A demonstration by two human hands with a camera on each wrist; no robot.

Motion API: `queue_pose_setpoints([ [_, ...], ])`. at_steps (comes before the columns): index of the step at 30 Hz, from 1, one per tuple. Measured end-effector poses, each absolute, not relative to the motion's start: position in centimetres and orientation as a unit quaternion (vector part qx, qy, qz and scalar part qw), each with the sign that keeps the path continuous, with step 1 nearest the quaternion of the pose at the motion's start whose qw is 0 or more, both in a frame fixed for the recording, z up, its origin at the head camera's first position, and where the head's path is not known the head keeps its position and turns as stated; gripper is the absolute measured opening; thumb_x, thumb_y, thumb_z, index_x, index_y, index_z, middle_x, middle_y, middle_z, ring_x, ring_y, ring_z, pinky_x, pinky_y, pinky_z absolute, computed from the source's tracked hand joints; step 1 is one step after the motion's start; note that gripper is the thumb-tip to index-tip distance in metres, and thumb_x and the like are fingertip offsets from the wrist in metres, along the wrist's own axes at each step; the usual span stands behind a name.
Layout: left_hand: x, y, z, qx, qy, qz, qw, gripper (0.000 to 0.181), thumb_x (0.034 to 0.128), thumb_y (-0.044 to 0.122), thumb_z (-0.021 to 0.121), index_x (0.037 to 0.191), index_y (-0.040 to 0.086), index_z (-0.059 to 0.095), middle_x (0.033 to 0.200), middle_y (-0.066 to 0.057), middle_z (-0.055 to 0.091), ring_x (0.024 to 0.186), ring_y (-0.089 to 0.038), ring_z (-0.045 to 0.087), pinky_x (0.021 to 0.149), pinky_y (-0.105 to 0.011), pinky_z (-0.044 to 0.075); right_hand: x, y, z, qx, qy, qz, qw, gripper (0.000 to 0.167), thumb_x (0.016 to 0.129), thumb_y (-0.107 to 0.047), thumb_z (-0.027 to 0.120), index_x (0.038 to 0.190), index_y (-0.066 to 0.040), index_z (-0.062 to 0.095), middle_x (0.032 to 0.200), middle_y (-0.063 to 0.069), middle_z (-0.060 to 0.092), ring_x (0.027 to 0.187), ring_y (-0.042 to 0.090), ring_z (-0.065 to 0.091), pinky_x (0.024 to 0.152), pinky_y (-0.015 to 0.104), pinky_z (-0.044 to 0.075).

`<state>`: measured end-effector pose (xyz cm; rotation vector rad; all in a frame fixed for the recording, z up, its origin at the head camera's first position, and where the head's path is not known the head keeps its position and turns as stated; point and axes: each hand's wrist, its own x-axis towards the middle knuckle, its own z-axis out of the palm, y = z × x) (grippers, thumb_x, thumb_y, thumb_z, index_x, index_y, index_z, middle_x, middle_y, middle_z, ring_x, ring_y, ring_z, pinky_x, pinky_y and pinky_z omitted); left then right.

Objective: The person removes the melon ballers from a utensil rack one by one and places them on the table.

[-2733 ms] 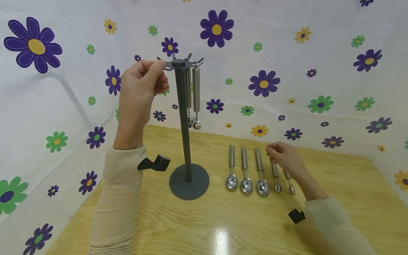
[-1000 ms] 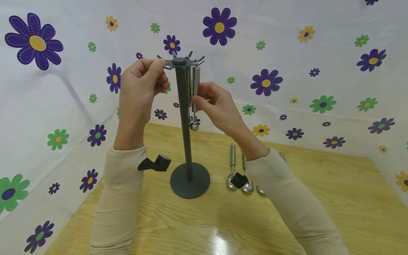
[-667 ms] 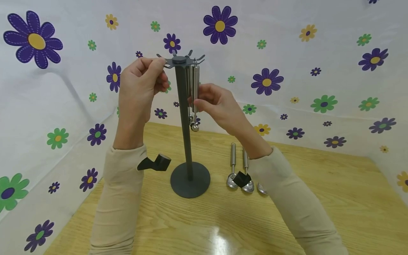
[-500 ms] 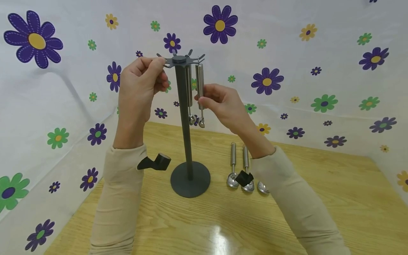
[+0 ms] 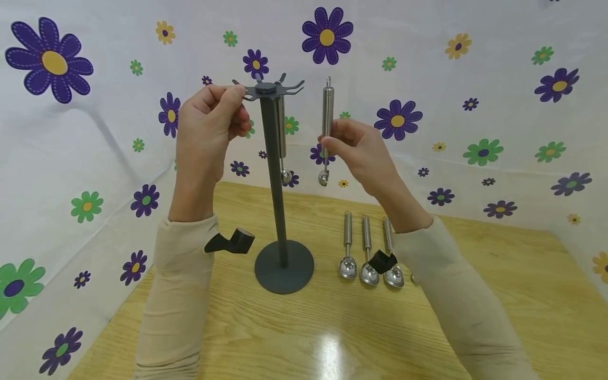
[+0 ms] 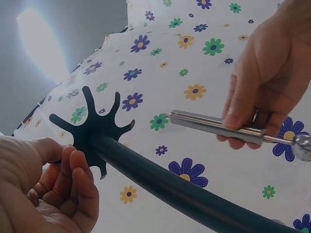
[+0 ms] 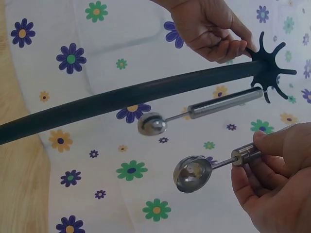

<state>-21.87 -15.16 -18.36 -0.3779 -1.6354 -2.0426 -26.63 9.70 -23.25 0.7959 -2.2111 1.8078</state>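
Observation:
My left hand (image 5: 206, 124) pinches one arm of the hooked top on the dark metal stand (image 5: 274, 174); the hooks (image 6: 95, 128) fan out in the left wrist view. To the right of the stand, my right hand (image 5: 363, 153) holds a small steel scoop (image 5: 328, 108) upright by the lower handle, loop up and bowl down. It is apart from the hooks. Its round bowl (image 7: 192, 174) faces the right wrist camera. Another steel scoop (image 5: 282, 132) hangs from the stand behind the post, partly hidden in the head view.
Three larger steel scoops (image 5: 348, 266) lie in a row on the wooden table (image 5: 285, 338), right of the stand's round base (image 5: 284, 269). A bit of another scoop (image 5: 415, 278) shows beside my right sleeve. A flower-patterned cloth (image 5: 456, 116) stands behind and at the sides.
My right hand came from the table scoops to the stand, took one of two hanging scoops off its hook and carried it right. My left hand stays on the stand's top.

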Motion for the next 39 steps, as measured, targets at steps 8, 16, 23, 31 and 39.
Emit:
queue_pose_setpoints([
  [8,-22.1,-14.8,-18.2,-0.144,-0.602,-0.746,0.245,0.013,0.1012,0.015,0.068,0.094,0.004,0.068,0.078,-0.01,0.064,0.066,-0.018,0.063,0.069,-0.022,0.058,-26.5,14.1,-27.6,0.219,-0.774,0.593,0.042,0.029,0.102,-0.011,0.067,0.124,0.007,0.062,0.101,0.006,0.069,0.092,0.02,0.065,0.089,0.029,0.056],
  [16,-22.1,-14.9,-18.3,-0.141,-0.602,-0.745,0.249,0.015,0.1009,0.016,0.069,0.095,0.002,0.067,0.078,-0.01,0.064,0.066,-0.018,0.063,0.069,-0.023,0.058,-25.4,17.8,-32.3,0.154,-0.809,0.568,-0.011,0.03,0.103,-0.015,0.067,0.124,0.006,0.062,0.108,0.011,0.065,0.095,0.02,0.062,0.086,0.023,0.055],
  [23,-22.1,-15.2,-18.3,-0.134,-0.605,-0.743,0.251,0.014,0.1008,0.017,0.069,0.095,0.003,0.068,0.078,-0.009,0.064,0.066,-0.019,0.063,0.069,-0.023,0.058,-24.1,20.8,-35.0,0.131,-0.834,0.535,-0.023,0.032,0.104,-0.019,0.066,0.124,0.006,0.062,0.113,0.017,0.064,0.1,0.025,0.061,0.089,0.028,0.055],
  [31,-22.0,-15.2,-18.5,-0.132,-0.607,-0.743,0.25,0.014,0.1009,0.017,0.069,0.095,0.005,0.069,0.078,-0.009,0.064,0.067,-0.019,0.063,0.07,-0.023,0.058,-23.2,23.5,-37.0,0.121,-0.845,0.52,-0.031,0.037,0.103,-0.021,0.067,0.128,0.006,0.061,0.11,0.014,0.067,0.098,0.026,0.064,0.083,0.026,0.056],
  [39,-22.1,-15.1,-18.4,-0.136,-0.608,-0.741,0.252,0.014,0.1008,0.017,0.069,0.095,0.005,0.069,0.078,-0.009,0.064,0.067,-0.019,0.063,0.069,-0.023,0.058,-22.4,25.5,-37.6,0.116,-0.845,0.521,-0.023,0.04,0.103,-0.021,0.067,0.129,0.008,0.06,0.103,0.004,0.068,0.092,0.021,0.065,0.08,0.028,0.057],
])
